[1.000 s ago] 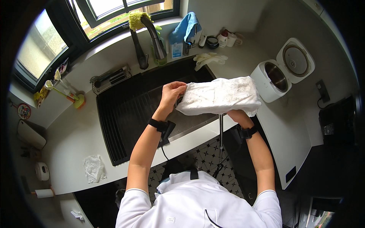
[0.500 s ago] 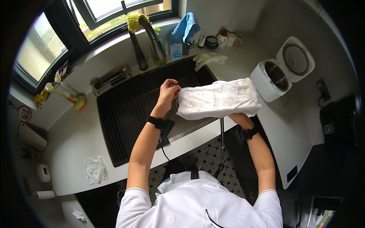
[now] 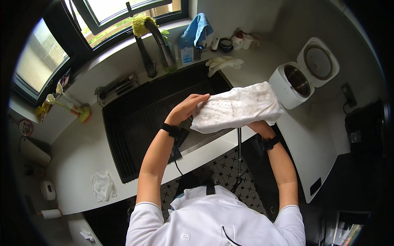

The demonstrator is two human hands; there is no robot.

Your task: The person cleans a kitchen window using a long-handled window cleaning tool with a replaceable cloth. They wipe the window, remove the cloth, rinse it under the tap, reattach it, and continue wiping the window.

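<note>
A flat mop [image 3: 238, 107] is held up over the sink's right front part, its long head wrapped in a white wipe with brown dirt specks. Below it a slim metal pole [image 3: 239, 147] runs down past the counter edge. My left hand [image 3: 188, 108] grips the left end of the wrapped head, its fingertips lying on the upper edge. From underneath, my right hand [image 3: 259, 127] supports the right part; most of its fingers are hidden by the head.
Behind the mop lies a black sink [image 3: 135, 123] with a dark faucet [image 3: 161, 45]. A crumpled white wipe [image 3: 103, 186] rests on the left counter. White gloves [image 3: 223, 63] lie at the sink's back right. An open white rice cooker [image 3: 289, 86] stands to the right.
My left hand has gone from pinching at the head's left corner to fingers stretched along its end. The left end has tipped down slightly; the right hand stays beneath.
</note>
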